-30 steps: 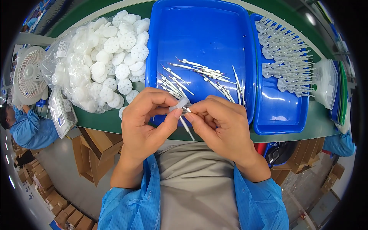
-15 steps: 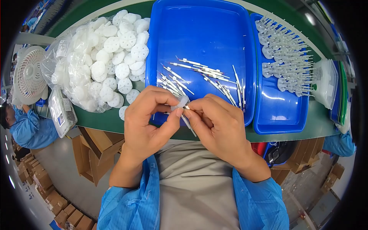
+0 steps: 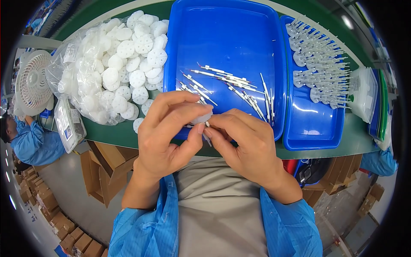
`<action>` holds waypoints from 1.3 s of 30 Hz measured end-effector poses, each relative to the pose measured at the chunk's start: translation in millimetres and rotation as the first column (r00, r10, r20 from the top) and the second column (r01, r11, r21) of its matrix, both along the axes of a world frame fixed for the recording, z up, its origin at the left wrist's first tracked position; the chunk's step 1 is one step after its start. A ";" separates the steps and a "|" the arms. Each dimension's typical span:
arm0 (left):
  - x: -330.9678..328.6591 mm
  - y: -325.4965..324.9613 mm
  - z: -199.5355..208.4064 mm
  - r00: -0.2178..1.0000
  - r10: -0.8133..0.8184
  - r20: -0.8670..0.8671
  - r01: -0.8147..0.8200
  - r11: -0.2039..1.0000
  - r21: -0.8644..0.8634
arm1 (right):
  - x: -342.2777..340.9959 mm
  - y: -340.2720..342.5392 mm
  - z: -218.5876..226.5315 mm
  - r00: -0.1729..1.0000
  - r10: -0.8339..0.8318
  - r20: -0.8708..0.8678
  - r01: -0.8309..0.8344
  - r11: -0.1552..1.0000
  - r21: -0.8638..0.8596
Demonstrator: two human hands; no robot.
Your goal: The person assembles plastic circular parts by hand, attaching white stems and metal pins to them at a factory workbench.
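Over the front edge of the large blue tray (image 3: pixel 280 85), my two hands meet at the fingertips. A round translucent white plastic disc (image 3: pixel 203 118) is pinched between the thumb and fingers of my left hand (image 3: pixel 160 137). My right hand (image 3: pixel 250 147) grips a thin white rod (image 3: pixel 208 139) against the disc; its lower end shows below my fingertips. Fingers hide where the rod and disc meet, so I cannot tell how far the rod is in. Several similar white rods with dark thin tips (image 3: pixel 231 79) lie loose in the tray beyond my hands.
Left of the tray, a clear bag (image 3: pixel 81 92) spills many white holed discs (image 3: pixel 125 49) onto the green table (image 3: pixel 115 135). On the right, a smaller blue tray (image 3: pixel 312 132) holds rows of discs with rods standing in them (image 3: pixel 319 64). A white fan (image 3: pixel 35 79) stands far left.
The disc has turned from nearly edge-on to showing more of its face, and my left fingers have lifted over it. The rod's visible end is shorter and points more steeply downward.
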State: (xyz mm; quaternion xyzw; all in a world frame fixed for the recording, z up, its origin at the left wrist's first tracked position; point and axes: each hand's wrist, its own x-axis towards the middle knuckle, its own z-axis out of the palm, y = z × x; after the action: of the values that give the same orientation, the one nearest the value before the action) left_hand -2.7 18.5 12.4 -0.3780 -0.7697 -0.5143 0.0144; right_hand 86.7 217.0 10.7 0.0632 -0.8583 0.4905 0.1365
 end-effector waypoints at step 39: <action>9.9 -6.3 -8.4 0.944 -0.021 0.329 0.005 0.999 0.049 | -4.8 13.7 10.6 0.983 -0.031 0.179 0.047 0.995 -0.086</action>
State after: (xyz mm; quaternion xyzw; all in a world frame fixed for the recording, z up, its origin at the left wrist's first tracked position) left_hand 7.2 12.2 4.0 -0.2911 -0.7463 -0.5886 -0.1087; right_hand 81.9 230.7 21.2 -0.0037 -0.8454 0.5294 0.0717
